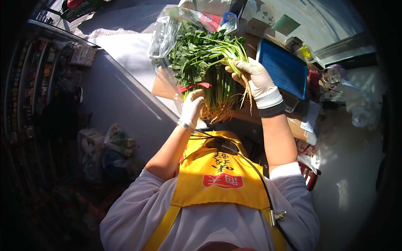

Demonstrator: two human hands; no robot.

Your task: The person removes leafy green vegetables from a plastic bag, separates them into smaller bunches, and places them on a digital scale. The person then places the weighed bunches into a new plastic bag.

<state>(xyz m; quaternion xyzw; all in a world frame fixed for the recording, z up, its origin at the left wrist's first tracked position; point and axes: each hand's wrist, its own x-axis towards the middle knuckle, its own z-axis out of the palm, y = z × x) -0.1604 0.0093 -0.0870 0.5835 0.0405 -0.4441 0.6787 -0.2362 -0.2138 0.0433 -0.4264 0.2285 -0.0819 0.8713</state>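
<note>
My right hand (256,75), in a pale glove, grips a small bunch of leafy greens with roots, resembling spinach (234,58). Its thin roots hang below my fingers and its leaves point left. My left hand (194,105), also gloved, rests with curled fingers at the stems of the larger pile of greens (191,69), just below a red band (198,85). Whether those fingers pinch anything is hidden. Tan roots (216,111) of the pile hang towards me. A clear plastic bag (163,40) lies around the pile's left and far side.
A blue tray (282,67) lies right of my right hand. Beyond the greens are a blue-lidded container (229,17) and a white table top (128,47). A printed paper (311,116) lies at the right table edge. A black cable (257,172) runs down my yellow apron (216,194).
</note>
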